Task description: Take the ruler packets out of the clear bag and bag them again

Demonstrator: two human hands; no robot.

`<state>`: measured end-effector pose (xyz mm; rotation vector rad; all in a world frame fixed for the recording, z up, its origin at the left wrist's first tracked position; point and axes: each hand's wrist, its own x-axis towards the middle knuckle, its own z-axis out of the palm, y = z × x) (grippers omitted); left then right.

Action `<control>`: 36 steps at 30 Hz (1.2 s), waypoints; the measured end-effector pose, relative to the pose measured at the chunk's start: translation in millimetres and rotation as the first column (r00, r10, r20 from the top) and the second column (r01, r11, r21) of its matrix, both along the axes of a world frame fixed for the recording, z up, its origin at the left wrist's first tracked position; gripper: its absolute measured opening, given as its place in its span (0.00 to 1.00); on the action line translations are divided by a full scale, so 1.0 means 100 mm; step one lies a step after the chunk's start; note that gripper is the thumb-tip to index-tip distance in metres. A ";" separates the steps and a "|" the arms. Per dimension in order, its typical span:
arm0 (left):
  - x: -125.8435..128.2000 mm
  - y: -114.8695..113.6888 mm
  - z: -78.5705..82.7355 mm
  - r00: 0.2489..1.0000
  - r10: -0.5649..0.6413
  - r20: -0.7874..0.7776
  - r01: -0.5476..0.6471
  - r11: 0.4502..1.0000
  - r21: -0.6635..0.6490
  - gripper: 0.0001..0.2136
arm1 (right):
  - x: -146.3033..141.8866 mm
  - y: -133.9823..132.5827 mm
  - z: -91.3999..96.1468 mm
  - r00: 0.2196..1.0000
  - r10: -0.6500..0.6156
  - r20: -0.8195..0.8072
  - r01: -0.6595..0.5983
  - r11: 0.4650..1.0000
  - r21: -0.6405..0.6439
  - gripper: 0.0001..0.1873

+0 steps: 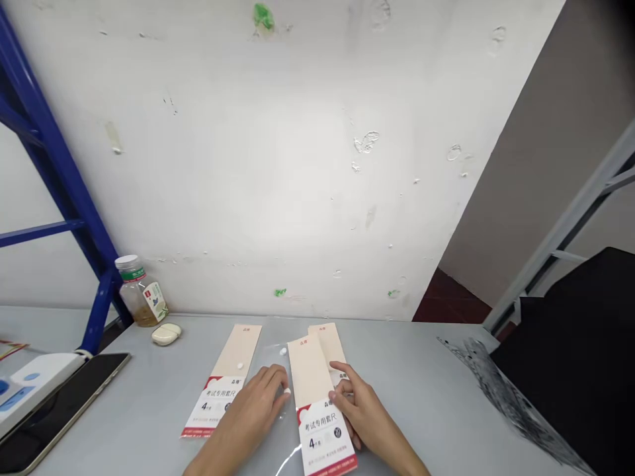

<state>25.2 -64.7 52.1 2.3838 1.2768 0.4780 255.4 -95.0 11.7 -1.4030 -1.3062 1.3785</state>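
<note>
My left hand (255,403) is curled over a clear plastic pouch (272,344), with thumb and fingertips close together at its edge and a white round dot beside them. Under that wrist lies a cream and white packaging card (237,350) with red trim and Chinese print. My right hand (364,406) grips the right edge of a similar packaging card (317,396), thumb on top and index finger stretched out. This card is tilted and overlaps another packaging card (325,337) behind it. The lower fingers of the right hand are partly hidden.
A jar with a white lid (141,291) and a small cream case (167,334) stand at the back left. A dark phone (64,403) leans on a white power strip (30,383). Black material (570,357) lies at right. A white wall (278,165) rises behind the grey table (421,383).
</note>
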 end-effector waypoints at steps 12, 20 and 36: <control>0.00 0.05 -0.09 0.992 -0.019 -0.123 0.027 0.997 0.066 0.07 | -0.11 -0.03 0.03 0.998 0.020 0.052 -0.022 0.999 0.034 0.21; 0.02 0.04 -0.11 0.989 -0.038 -0.142 0.048 0.997 0.066 0.08 | -0.21 -0.03 -0.03 0.989 0.060 -0.132 -0.063 0.998 -0.017 0.27; 0.06 0.01 -0.06 0.995 -0.080 -0.057 0.089 0.981 0.172 0.09 | -0.45 -0.06 0.02 0.967 0.124 -0.221 -0.132 0.991 -0.023 0.27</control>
